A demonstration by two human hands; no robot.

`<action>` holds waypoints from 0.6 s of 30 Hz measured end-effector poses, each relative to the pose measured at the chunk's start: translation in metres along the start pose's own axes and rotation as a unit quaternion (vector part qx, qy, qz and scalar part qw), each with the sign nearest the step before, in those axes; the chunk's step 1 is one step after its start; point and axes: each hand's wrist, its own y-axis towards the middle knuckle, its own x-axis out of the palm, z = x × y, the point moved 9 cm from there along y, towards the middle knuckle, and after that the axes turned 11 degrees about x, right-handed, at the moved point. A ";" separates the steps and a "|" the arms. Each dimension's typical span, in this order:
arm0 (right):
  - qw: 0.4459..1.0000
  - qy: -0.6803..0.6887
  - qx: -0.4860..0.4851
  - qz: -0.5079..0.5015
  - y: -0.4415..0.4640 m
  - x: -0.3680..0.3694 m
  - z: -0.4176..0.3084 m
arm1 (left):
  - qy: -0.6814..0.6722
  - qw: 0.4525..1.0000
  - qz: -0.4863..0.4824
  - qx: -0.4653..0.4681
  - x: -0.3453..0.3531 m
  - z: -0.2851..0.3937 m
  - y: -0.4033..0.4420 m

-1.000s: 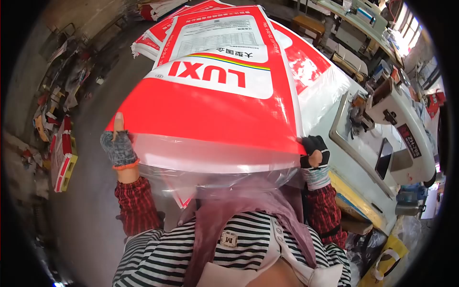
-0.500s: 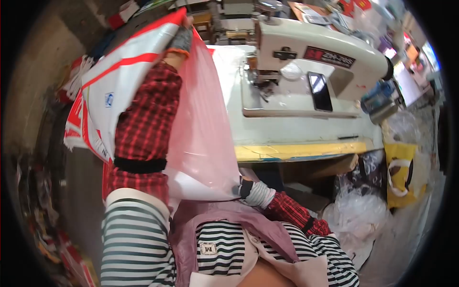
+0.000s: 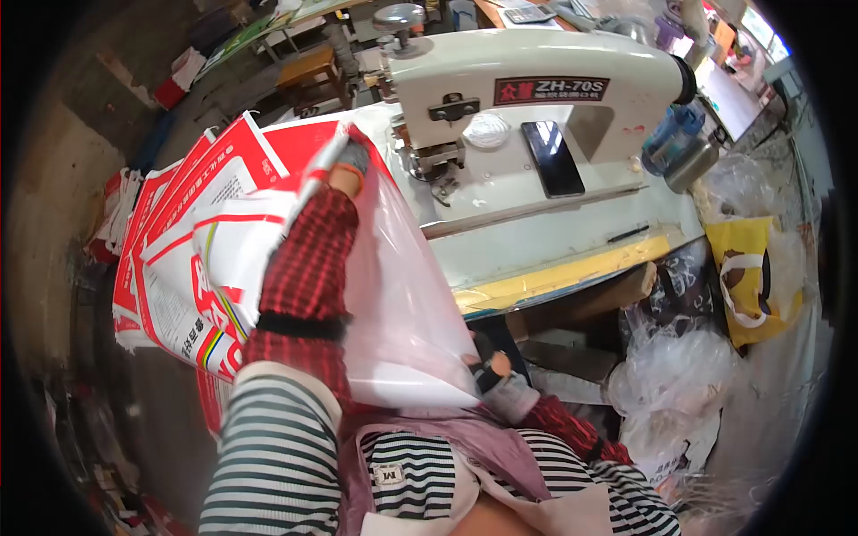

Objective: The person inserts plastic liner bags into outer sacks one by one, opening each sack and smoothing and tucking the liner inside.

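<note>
A large woven plastic sack (image 3: 402,295), pale pink and white with red bands, hangs stretched between my two hands in front of my lap. Wearing a grey glove, my left hand (image 3: 351,159) is closed on its upper edge, near the table's left end. My right hand (image 3: 490,368), also gloved, is at the sack's lower right corner and appears to grip it; its fingers are partly hidden and blurred. Left of my forearm lies a pile of printed red and white sacks (image 3: 165,228).
A white sewing machine (image 3: 536,85) stands on the table (image 3: 554,241), with a phone (image 3: 550,159) on its bed. At the right are a blue bottle (image 3: 666,138), a steel flask (image 3: 694,163), a yellow bag (image 3: 746,295) and clear plastic bags (image 3: 670,384). A wooden stool (image 3: 313,76) stands behind.
My left hand has come down with the sack's upper edge, and more of the printed pile shows. My right hand has shifted slightly right with the lower corner. The view has turned.
</note>
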 end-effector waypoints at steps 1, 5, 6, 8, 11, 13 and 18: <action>0.999 -0.028 -0.014 0.008 -0.008 -0.010 0.004 | 0.008 0.999 -0.036 0.004 0.026 0.016 -0.018; 0.987 -0.156 -0.021 0.037 -0.040 -0.037 0.030 | 0.054 0.968 -0.246 0.001 0.100 0.057 -0.086; 0.981 -0.190 -0.022 0.041 -0.045 -0.038 0.035 | 0.079 0.959 -0.271 -0.004 0.105 0.060 -0.092; 0.963 -0.263 -0.038 0.035 -0.046 -0.033 0.040 | 0.097 0.940 -0.328 -0.009 0.115 0.055 -0.090; 0.911 -0.402 -0.094 0.005 -0.045 -0.011 0.035 | 0.123 0.898 -0.423 0.014 0.136 0.049 -0.071; 0.834 -0.523 -0.174 0.012 -0.042 0.003 0.014 | 0.122 0.866 -0.482 0.048 0.158 0.044 -0.052; 0.792 -0.557 -0.250 0.007 0.037 -0.002 -0.105 | 0.158 0.770 -0.589 0.188 0.229 -0.055 -0.044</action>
